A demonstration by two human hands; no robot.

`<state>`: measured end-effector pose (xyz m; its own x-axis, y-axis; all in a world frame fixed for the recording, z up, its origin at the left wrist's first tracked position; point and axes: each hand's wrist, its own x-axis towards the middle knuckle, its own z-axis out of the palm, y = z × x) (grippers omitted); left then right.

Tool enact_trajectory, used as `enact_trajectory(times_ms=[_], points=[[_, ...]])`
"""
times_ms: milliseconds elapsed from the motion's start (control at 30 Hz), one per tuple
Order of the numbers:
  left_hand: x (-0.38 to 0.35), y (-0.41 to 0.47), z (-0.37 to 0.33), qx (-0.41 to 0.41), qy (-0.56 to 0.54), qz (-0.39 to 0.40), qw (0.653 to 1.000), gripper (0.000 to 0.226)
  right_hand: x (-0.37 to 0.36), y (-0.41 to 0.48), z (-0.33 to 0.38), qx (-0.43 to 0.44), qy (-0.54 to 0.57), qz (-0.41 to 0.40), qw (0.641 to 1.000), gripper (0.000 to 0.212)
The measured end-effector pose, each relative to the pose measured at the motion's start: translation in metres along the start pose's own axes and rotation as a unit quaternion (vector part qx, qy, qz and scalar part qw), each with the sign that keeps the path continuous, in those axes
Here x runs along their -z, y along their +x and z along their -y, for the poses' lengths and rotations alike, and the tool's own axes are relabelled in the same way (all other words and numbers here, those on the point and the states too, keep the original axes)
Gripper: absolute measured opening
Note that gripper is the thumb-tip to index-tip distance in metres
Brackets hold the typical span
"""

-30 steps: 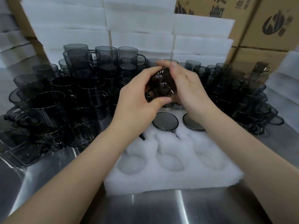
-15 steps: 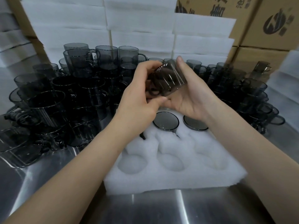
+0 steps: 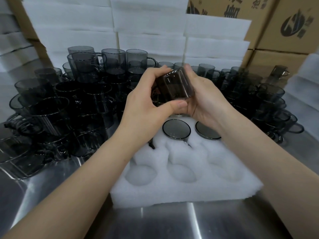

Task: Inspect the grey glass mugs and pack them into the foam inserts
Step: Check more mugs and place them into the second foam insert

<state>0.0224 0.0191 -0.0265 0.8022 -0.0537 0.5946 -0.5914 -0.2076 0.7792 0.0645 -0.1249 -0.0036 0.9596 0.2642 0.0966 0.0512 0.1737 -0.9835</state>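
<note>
Above the foam (image 3: 186,192), both hands' fingers (image 3: 158,73) pinch a tilted mug (image 3: 174,87), base up and away.

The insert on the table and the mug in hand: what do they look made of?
The insert looks like soft white expanded foam: matte, fuzzy-edged, with rounded pockets moulded or cut in. The mug, held by the left hand and right hand, looks like smoke-grey glass: see-through, glossy, with sharp highlights along its base edge. Clear plastic cannot be ruled out by look alone.
</note>
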Motion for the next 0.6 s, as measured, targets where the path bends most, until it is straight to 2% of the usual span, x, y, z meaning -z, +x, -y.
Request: enact_trajectory(times_ms=[167,267,400,467,600], points=[[0.001,-0.001,0.003,-0.033,-0.005,0.046,0.998,0.058,0.003,0.003,-0.001,-0.022,0.045,0.030,0.998,0.039],[0.001,0.000,0.003,-0.039,0.012,0.059,0.997,0.058,0.007,0.006,-0.001,-0.069,0.101,0.110,0.986,0.048],[0.000,0.001,0.000,-0.040,-0.005,0.066,0.997,0.063,0.013,0.006,-0.003,-0.122,0.145,0.237,0.953,0.065],[-0.001,0.000,0.000,-0.045,-0.009,0.065,0.997,0.067,0.013,0.004,-0.003,-0.110,0.152,0.239,0.953,0.057],[-0.002,0.001,0.002,-0.001,0.015,0.044,0.999,0.076,0.012,0.002,-0.004,-0.045,0.084,0.142,0.985,0.030]])
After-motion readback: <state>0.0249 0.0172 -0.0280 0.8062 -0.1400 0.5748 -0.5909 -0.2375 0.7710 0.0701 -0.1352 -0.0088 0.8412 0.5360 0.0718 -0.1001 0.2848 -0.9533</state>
